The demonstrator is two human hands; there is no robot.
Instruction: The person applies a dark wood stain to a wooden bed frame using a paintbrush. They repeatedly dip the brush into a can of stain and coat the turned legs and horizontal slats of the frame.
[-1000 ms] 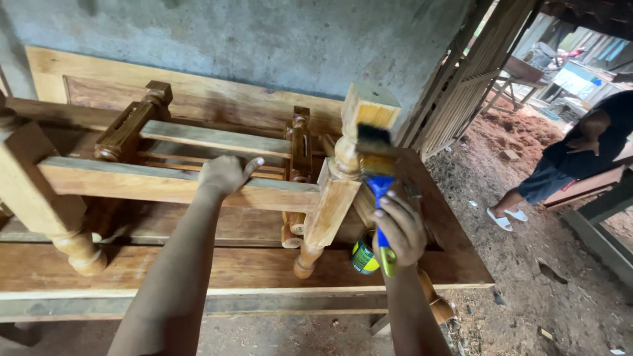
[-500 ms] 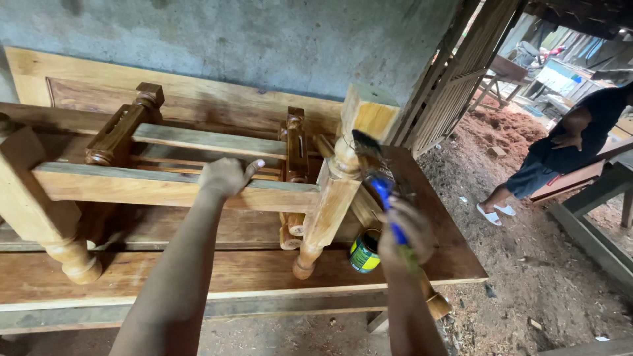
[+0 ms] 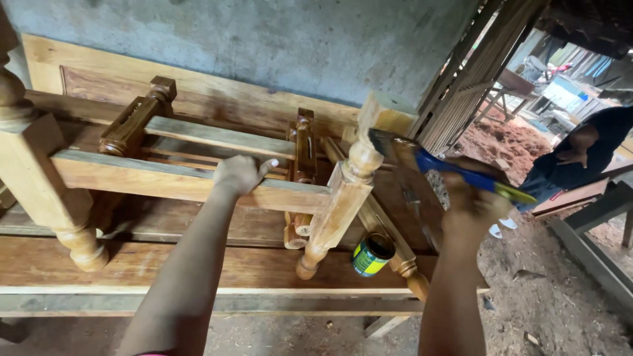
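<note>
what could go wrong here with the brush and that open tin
The open varnish tin stands right beside the foot of the turned leg; a nudge of the frame might tip it. The left hand presses on the rail close to that leg, so the hand may land on wet finish. The right hand swings the paintbrush high, so drips could fall on the planks below.

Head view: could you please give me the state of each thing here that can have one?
Paintbrush: gripped in right hand, bristles against the post top.
Wooden frame: lying on its side, left hand resting on its rail.
Small can: open, on its side on the bench.
</note>
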